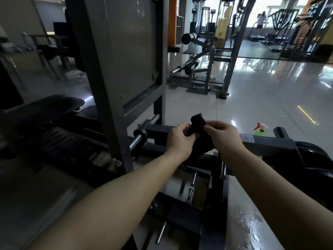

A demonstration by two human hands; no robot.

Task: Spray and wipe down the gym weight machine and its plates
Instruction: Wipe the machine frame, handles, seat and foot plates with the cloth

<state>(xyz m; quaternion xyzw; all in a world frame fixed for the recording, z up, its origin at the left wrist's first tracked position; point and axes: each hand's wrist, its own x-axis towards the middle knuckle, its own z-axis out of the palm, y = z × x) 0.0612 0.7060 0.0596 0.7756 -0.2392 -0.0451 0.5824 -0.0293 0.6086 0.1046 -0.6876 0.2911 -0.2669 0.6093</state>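
Forearms: left forearm (pixel 111 201) and right forearm (pixel 281 195) are reaching in bare from the bottom edge, angling toward each other.
Left grip: the left grip (pixel 177 139) is curling its fingers and thumb round the left end of the black cloth (pixel 197 123), clamping it tight.
Right grip: the right grip (pixel 225 137) is pinching the cloth's right side between thumb and fingers, just beside the left one.
Cloth: it's bunching up between the two, one corner poking above the knuckles, the rest drooping below them.
Weight machine: the weight machine (pixel 115 69) is sitting right in front, its grey upright rising on the left and its black crossbar (pixel 270 142) running beneath both grips.
Chrome peg: the chrome peg (pixel 137 141) is jutting out at the crossbar's left end.
Spray bottle: the spray bottle (pixel 260 130), green with a red and white head, is peeking up beyond the crossbar on the right, well apart from both grips, its base hiding behind the bar.
Floor: the floor (pixel 252 98) is shining with window light.
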